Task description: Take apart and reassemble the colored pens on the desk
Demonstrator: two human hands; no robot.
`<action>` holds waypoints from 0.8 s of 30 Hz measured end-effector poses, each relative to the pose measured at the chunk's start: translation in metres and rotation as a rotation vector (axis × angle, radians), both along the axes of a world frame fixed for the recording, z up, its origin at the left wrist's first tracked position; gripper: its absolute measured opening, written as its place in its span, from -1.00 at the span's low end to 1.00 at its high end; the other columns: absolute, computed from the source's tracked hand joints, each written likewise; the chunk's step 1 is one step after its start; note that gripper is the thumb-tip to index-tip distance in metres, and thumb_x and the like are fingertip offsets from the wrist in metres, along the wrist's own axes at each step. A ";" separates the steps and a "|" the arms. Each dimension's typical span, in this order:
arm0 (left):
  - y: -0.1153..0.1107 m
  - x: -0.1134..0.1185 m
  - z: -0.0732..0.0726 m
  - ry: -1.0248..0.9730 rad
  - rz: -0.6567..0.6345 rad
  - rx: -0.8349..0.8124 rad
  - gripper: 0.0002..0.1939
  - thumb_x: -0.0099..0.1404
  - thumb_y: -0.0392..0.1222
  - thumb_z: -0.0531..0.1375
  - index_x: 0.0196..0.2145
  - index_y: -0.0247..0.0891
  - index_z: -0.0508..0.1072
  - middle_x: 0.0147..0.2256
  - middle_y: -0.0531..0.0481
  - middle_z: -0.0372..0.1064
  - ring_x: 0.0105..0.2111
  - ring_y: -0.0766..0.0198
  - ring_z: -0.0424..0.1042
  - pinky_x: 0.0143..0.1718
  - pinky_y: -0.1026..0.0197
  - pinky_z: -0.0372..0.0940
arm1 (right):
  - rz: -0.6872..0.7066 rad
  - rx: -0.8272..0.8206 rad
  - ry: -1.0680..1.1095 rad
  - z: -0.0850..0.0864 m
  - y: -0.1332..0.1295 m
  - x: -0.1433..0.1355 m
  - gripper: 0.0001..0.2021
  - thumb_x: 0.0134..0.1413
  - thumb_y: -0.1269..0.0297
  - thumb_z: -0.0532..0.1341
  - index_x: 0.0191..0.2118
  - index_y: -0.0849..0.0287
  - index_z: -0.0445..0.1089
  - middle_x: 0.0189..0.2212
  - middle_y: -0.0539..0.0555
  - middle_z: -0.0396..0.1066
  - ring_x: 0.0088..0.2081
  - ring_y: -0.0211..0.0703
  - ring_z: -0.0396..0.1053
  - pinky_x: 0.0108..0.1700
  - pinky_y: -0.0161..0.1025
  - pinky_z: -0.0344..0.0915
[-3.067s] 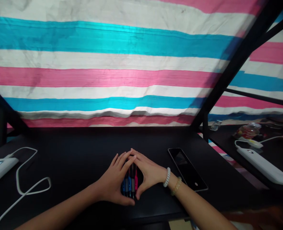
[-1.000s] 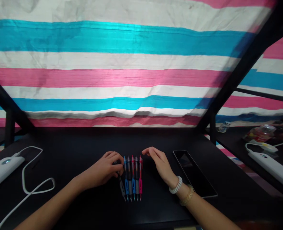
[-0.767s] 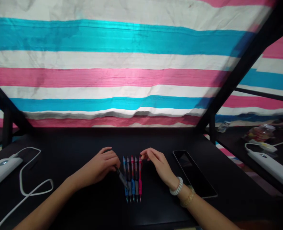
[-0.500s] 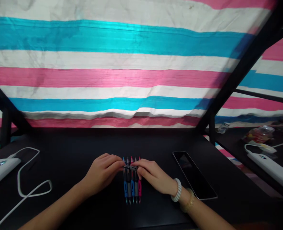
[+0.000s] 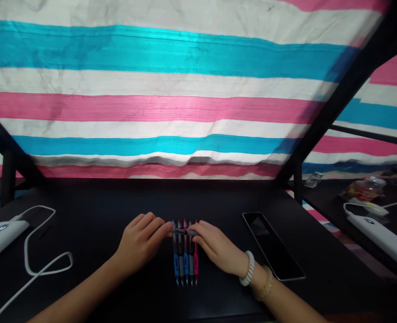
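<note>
Got a dark pen (image 5: 184,232) pinched sideways by both ends with left fingers (image 5: 161,231) and right fingers (image 5: 201,233), over five pens (image 5: 186,264) lined up on the tabletop (image 5: 97,215).

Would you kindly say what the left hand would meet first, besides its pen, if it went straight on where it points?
Probably the right hand, across the gray pen, though whether the left hand clears the row of pens is unclear.

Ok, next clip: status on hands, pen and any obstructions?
Left hand and right hand: fingers on opposite ends of dark pen. Pen crosswise over row of five pens. Phone to the right, not between the hands.
</note>
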State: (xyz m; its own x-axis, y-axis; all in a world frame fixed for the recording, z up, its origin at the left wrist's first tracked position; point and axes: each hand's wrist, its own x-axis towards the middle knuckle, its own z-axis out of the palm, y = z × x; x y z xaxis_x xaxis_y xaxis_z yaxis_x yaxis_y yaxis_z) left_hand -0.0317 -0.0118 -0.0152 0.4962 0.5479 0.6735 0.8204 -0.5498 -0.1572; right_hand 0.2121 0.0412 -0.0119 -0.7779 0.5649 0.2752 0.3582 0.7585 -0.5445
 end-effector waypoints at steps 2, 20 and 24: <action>0.000 0.003 0.001 0.043 0.040 -0.022 -0.91 0.36 -0.26 0.13 -0.20 -0.27 0.43 -0.42 0.00 0.40 -0.39 0.18 0.24 -0.34 0.11 0.12 | -0.002 0.034 -0.031 -0.002 0.000 0.000 -0.80 0.37 0.34 -0.02 -0.03 0.18 0.29 -0.23 0.12 0.38 -0.20 -0.10 0.27 -0.14 -0.21 0.25; -0.010 0.015 0.009 0.120 0.151 -0.491 -0.78 0.38 -0.27 -0.08 -0.43 -0.19 0.22 -0.59 0.08 0.37 -0.61 0.19 0.34 -0.51 0.14 0.03 | -0.155 0.358 -0.255 -0.008 -0.007 -0.012 -0.82 0.16 0.57 0.09 -0.38 0.17 0.27 -0.44 0.05 0.35 -0.33 -0.12 0.20 -0.25 -0.22 0.12; -0.007 0.015 0.007 0.117 0.147 -0.418 -0.81 0.36 -0.31 -0.05 -0.42 -0.20 0.23 -0.56 0.06 0.37 -0.57 0.19 0.35 -0.49 0.15 0.07 | -0.172 0.394 -0.254 -0.006 -0.007 -0.012 -0.83 0.16 0.56 0.08 -0.39 0.17 0.27 -0.45 0.06 0.34 -0.33 -0.10 0.20 -0.25 -0.21 0.13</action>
State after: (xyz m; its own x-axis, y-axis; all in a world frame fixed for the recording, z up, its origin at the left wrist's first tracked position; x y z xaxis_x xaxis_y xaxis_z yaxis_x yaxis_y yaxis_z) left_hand -0.0168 -0.0190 -0.0080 0.4523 0.8311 0.3236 0.8845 -0.4645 -0.0433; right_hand 0.1998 0.0344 -0.0181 -0.7529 0.5820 0.3074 0.5801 0.8074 -0.1077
